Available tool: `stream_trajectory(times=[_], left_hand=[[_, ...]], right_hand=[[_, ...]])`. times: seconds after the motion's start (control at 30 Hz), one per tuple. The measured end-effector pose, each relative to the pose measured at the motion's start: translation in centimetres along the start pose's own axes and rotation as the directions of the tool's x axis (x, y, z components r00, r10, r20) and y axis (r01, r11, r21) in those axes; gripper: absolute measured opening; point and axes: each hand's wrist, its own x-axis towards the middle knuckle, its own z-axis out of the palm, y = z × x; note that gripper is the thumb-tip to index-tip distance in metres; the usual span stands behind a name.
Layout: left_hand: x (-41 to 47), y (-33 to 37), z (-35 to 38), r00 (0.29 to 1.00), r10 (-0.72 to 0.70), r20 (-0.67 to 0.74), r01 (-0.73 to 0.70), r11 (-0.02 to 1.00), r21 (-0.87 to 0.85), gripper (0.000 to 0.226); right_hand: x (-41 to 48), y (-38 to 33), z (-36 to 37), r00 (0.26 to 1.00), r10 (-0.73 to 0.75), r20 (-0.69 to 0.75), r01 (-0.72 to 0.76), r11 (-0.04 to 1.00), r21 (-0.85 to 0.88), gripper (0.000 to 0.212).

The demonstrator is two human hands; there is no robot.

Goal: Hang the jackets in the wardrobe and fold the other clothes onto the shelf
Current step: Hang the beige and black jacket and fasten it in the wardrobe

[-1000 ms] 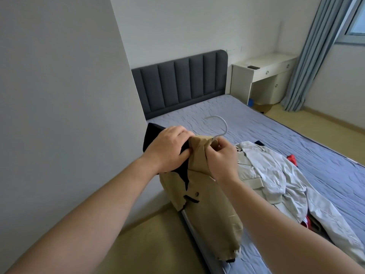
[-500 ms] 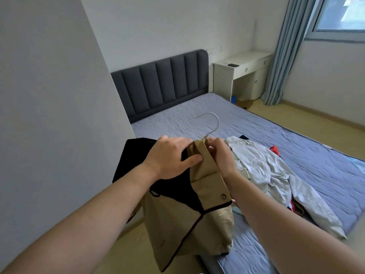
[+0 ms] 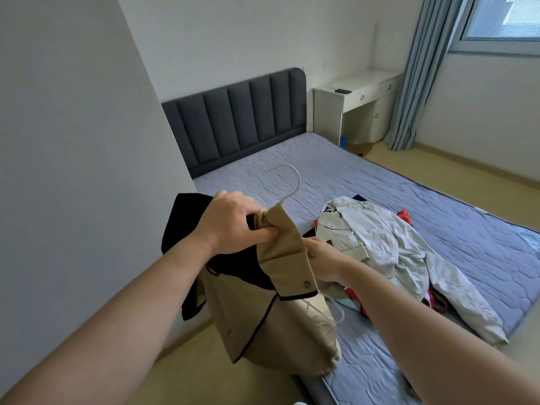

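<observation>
I hold a tan jacket [image 3: 271,317] with a black lining up over the near corner of the bed. A white wire hanger [image 3: 287,182] sits inside it, its hook sticking up above the collar. My left hand [image 3: 230,222] grips the jacket's collar and the hanger's neck. Lower down, my right hand [image 3: 321,258] is behind the jacket's front edge with its fingers partly hidden; what it holds does not show. A pale grey jacket [image 3: 388,247] lies on the bed on top of red and dark clothes [image 3: 404,214].
The bed [image 3: 380,182] with a quilted lilac mattress and a dark grey headboard [image 3: 239,118] fills the middle. A white wall panel [image 3: 73,171] stands close on my left. A white desk [image 3: 359,92] and a blue curtain [image 3: 418,74] are at the far right.
My right hand has dropped from the collar down behind the jacket's front edge. The left hand keeps its grip at the collar, and the view has swung a little.
</observation>
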Motion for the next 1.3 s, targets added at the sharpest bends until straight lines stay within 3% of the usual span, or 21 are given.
stream_trajectory(times=[0.17, 0.3, 0.43, 0.53, 0.63, 0.7, 0.83, 0.93, 1.03, 1.1, 1.2, 1.3], left_hand=[[-0.6, -0.7, -0.5, 0.997, -0.034, 0.063, 0.031, 0.998, 0.049, 0.052], [-1.0, -1.3, -1.3, 0.988, -0.127, 0.085, 0.119, 0.989, 0.091, 0.048], [-0.8, -1.4, -2.2, 0.978, -0.204, 0.042, 0.200, 0.977, 0.070, 0.042], [-0.4, -1.5, -3.1, 0.975, -0.218, -0.040, 0.218, 0.976, -0.013, 0.040], [-0.3, -1.2, -3.5, 0.984, -0.158, -0.086, 0.157, 0.987, -0.016, 0.039], [-0.3, -0.9, -3.5, 0.987, -0.120, -0.110, 0.121, 0.993, 0.006, 0.039], [-0.4, -1.4, -3.7, 0.987, -0.115, -0.112, 0.122, 0.991, 0.058, 0.038], [-0.9, -2.4, -3.7, 0.988, -0.134, -0.072, 0.143, 0.981, 0.129, 0.038], [-1.4, -3.6, -3.5, 0.972, -0.215, -0.096, 0.228, 0.959, 0.165, 0.046], [-1.4, -4.1, -3.6, 0.954, -0.266, -0.137, 0.286, 0.945, 0.160, 0.050], [-1.5, -4.4, -3.5, 0.937, -0.319, -0.140, 0.337, 0.931, 0.136, 0.048], [-1.9, -4.1, -2.9, 0.922, -0.370, -0.109, 0.382, 0.915, 0.126, 0.043]], right_hand=[[0.1, -1.2, -0.3, 0.990, -0.120, -0.080, 0.111, 0.987, -0.113, 0.014], [0.0, -2.9, -1.4, 0.956, -0.132, -0.260, 0.153, 0.986, 0.061, 0.019], [0.0, -4.1, -0.5, 0.896, -0.193, -0.400, 0.244, 0.966, 0.082, 0.018], [0.0, -3.8, -0.4, 0.945, -0.176, -0.277, 0.235, 0.952, 0.198, 0.014], [0.2, -2.9, -0.2, 0.987, -0.161, -0.013, 0.162, 0.983, 0.083, 0.016], [0.4, -2.1, -0.1, 0.993, -0.113, 0.020, 0.114, 0.994, -0.006, 0.015], [0.6, -0.2, -0.4, 0.999, -0.012, 0.030, 0.017, 0.989, -0.148, 0.031], [0.8, -0.2, -1.0, 0.983, -0.020, -0.181, 0.024, 1.000, 0.020, 0.016], [0.8, -1.4, -1.4, 0.901, -0.008, -0.435, 0.132, 0.958, 0.256, 0.017], [0.7, -2.0, -1.6, 0.876, -0.017, -0.482, 0.138, 0.966, 0.217, 0.023], [0.5, -2.3, -1.8, 0.882, -0.003, -0.471, 0.024, 0.999, 0.039, 0.039], [0.1, -3.2, -2.3, 0.862, 0.059, -0.504, -0.060, 0.998, 0.014, 0.043]])
